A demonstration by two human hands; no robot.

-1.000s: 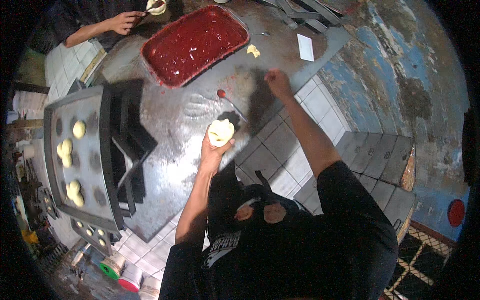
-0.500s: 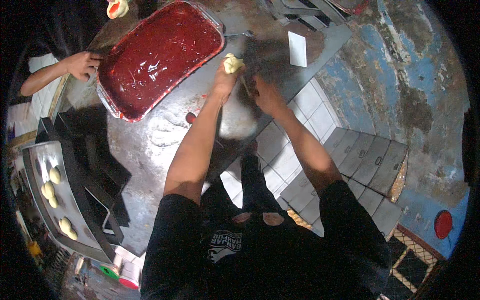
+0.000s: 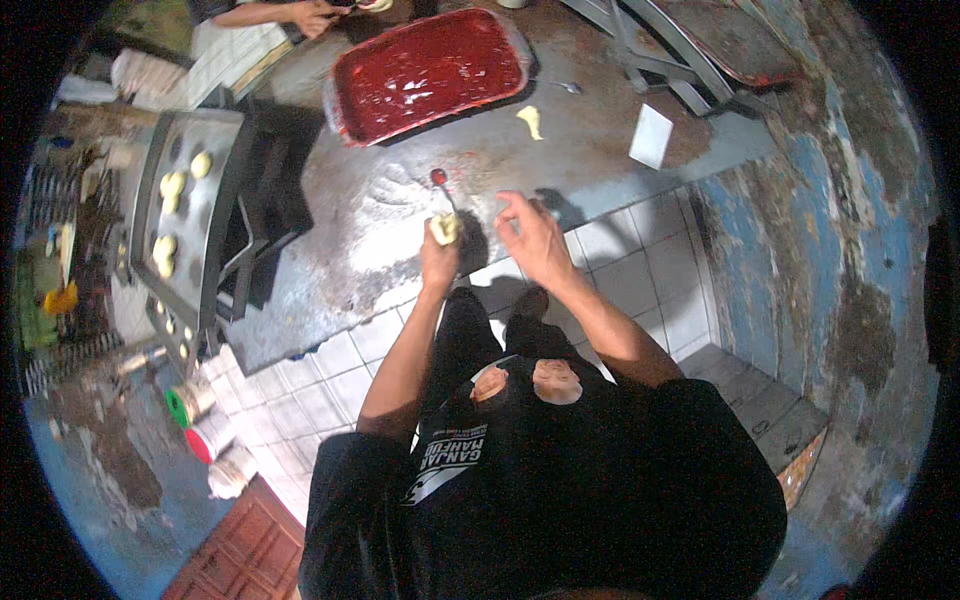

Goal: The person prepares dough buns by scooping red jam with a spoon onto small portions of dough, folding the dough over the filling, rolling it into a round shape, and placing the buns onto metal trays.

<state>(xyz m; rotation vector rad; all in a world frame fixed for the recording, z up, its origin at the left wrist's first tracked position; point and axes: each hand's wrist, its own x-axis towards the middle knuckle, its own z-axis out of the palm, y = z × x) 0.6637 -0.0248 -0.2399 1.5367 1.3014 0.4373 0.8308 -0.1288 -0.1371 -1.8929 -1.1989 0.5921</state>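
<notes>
My left hand (image 3: 436, 258) is wrapped round a pale dough piece (image 3: 445, 228) over the near part of the steel table (image 3: 342, 270). My right hand (image 3: 530, 242) is just to its right, fingers apart and curved, with nothing seen in them. A spoon (image 3: 438, 177) with red paste lies beyond my left hand, beside a white floury smear. The large rectangular tray (image 3: 432, 80) of glossy red paste sits at the back. A loose dough scrap (image 3: 530, 120) lies right of the spoon, below the tray's right end.
On the left, dark metal racks hold a baking tray (image 3: 228, 135) with dough balls (image 3: 201, 165). A co-worker's hand (image 3: 312, 18) is at the back. A white card (image 3: 651, 135) and metal frames (image 3: 690, 70) are at right; buckets (image 3: 205, 440) stand lower left.
Since half a second ago my left hand has drawn back toward me with the dough, and my right hand's fingers have spread. The head view has shifted; the co-worker's arm is higher in view.
</notes>
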